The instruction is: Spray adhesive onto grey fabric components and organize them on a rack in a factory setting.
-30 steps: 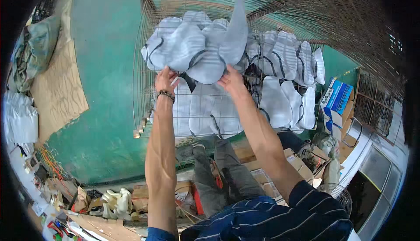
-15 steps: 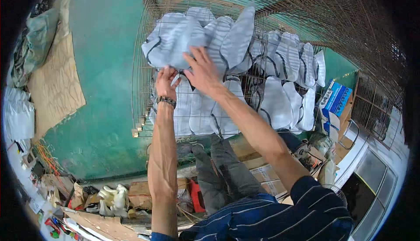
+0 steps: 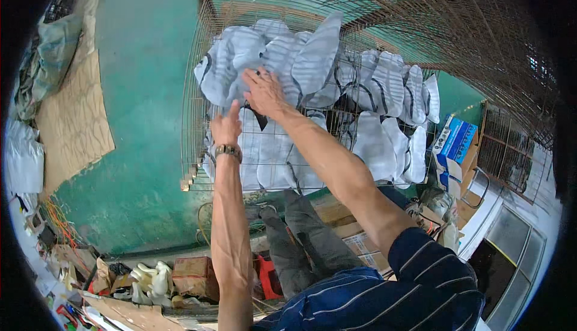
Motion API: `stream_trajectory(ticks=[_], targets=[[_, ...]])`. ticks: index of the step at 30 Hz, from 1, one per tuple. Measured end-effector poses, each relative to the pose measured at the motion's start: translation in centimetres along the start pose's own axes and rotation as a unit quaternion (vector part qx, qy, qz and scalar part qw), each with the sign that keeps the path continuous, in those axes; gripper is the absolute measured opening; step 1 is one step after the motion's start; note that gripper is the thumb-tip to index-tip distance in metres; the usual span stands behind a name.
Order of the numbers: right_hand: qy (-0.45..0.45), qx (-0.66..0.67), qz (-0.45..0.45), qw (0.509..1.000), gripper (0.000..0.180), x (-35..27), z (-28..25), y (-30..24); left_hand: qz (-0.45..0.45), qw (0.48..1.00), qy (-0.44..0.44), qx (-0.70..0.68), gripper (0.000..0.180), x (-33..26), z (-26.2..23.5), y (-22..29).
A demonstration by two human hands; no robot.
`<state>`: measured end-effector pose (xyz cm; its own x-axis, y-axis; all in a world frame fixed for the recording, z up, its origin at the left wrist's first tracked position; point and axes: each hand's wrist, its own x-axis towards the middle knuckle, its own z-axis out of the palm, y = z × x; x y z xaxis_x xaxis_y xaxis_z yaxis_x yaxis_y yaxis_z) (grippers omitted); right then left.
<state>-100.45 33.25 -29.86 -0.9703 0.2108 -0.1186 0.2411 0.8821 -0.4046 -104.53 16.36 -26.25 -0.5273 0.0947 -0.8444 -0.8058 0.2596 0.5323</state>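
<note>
Green floor (image 3: 144, 126) flanks wire racking (image 3: 193, 132); right hand (image 3: 265, 94) spread, grip of left hand (image 3: 226, 129) unclear.

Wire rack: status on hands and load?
Right hand spread on pale pieces. Left hand at their front edge. Pieces heaped on wire rack; dark flap between hands.

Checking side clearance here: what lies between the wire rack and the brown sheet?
Only bare green surface between the wire rack and brown sheet, in the head view.

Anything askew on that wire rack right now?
One pale grey piece, to the right of the right hand, looks askew: it slants, its tip jutting up past the neighbouring pieces.
</note>
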Motion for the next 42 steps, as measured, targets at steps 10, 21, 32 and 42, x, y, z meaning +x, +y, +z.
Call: stream_trajectory(ticks=[10, 21, 32, 42], targets=[[0.076, 0.258, -0.035, 0.962, 0.051, 2.0, 0.4, 6.4, 0.059, 0.996, 0.07, -0.012, 0.069, -11.0, -12.0, -17.0], [0.005, 0.592, 0.301, 0.747, 0.053, -12.0, -2.5, 4.7, 0.016, 0.917, 0.269, -0.292, 0.047, -27.4, -21.3, -26.1], [-0.403, 0.45, 0.157, 0.781, 0.04, -34.0, 6.7, -32.0, 0.229, 0.431, 0.604, -0.63, 0.037, -48.6, -51.2, -51.0], [-0.603, 0.261, -0.181, 0.732, 0.036, -43.4, 12.8, -74.3, 0.128, 0.07, 0.626, -0.766, 0.06, -55.5, -73.1, -68.2]])
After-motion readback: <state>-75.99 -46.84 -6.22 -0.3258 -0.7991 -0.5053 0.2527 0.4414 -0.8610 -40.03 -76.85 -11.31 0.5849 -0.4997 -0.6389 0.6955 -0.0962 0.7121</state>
